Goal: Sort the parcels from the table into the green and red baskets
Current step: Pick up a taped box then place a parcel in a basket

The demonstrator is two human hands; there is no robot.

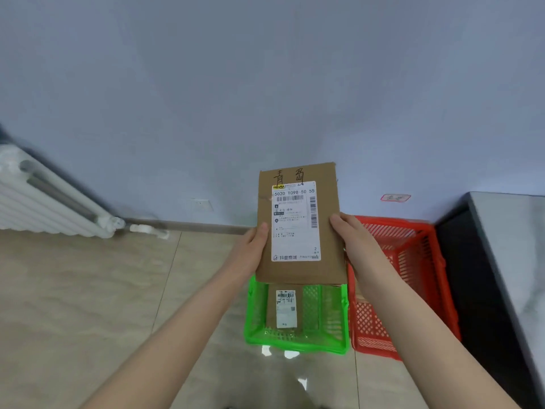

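- Head view: a cardboard parcel (298,222), label up, is held above the green basket (295,343).
- Left hand (250,252) and right hand (359,249) clamp its side edges, thumbs on top.
- Another parcel (284,309) already lies inside; the red basket (413,284) stands just beside.
- Best lowered level, then released with both hands together.

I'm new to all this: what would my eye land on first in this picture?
First, the flat cardboard parcel held up in mid-frame, its white shipping label and handwritten characters facing the camera, with the left hand gripping its left edge and the right hand its right edge. Below it on the tiled floor stand a bright green basket, already holding a second parcel, and a red basket to its right.
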